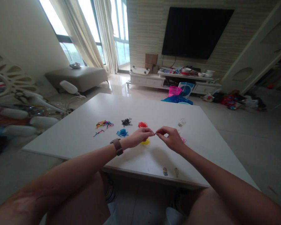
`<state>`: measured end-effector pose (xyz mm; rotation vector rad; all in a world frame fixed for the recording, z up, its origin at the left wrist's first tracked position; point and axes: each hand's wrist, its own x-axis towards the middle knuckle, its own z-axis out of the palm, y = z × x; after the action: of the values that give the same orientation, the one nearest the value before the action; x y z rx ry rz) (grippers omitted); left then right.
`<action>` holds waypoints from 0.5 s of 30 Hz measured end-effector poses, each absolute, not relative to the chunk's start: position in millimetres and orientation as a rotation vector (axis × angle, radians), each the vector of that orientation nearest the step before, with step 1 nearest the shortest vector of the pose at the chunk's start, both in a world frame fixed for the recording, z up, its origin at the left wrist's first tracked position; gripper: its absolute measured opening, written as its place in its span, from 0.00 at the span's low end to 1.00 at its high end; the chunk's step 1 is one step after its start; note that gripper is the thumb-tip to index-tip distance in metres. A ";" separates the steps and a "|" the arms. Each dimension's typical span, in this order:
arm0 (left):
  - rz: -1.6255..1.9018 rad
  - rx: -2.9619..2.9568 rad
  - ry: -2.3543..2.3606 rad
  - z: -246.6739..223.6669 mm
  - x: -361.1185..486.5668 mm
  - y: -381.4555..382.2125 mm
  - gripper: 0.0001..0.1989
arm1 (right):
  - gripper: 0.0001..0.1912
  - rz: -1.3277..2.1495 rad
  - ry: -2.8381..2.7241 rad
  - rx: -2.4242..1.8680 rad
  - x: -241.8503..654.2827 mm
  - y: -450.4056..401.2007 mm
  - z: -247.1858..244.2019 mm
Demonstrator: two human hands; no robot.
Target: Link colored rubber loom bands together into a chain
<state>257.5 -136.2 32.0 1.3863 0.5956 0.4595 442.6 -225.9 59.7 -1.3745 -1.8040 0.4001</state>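
Over the white table (67, 137), my left hand (140, 136) and my right hand (170, 137) meet fingertip to fingertip, both pinched. Between them is a small dark piece (155, 134), too small to make out clearly; both hands seem to grip it. Under and behind my left hand lie a pile of red pieces (142, 124) and a pile of yellow pieces (145, 142), partly covered. Further left are piles of blue pieces (122, 132), black link-like pieces (126, 122) and mixed-colour pieces (104, 124). Pink pieces (183, 140) show beside my right wrist.
A short multicoloured strip (98, 133) lies at the left. A clear small container (182, 122) stands at the right. Two little flat figures (165, 171) are near the front edge. Beyond the table are a pink basket (174, 91) and a low cabinet (145, 80).
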 end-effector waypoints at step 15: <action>0.795 1.935 0.630 33.2 255.6 -141.5 0.14 | 0.09 0.445 -1.708 -1.410 443.5 -225.3 60.3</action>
<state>255.6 -141.5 33.2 1.9349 0.6297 0.7955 443.5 -225.3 60.3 -1.4104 -1.7083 0.4453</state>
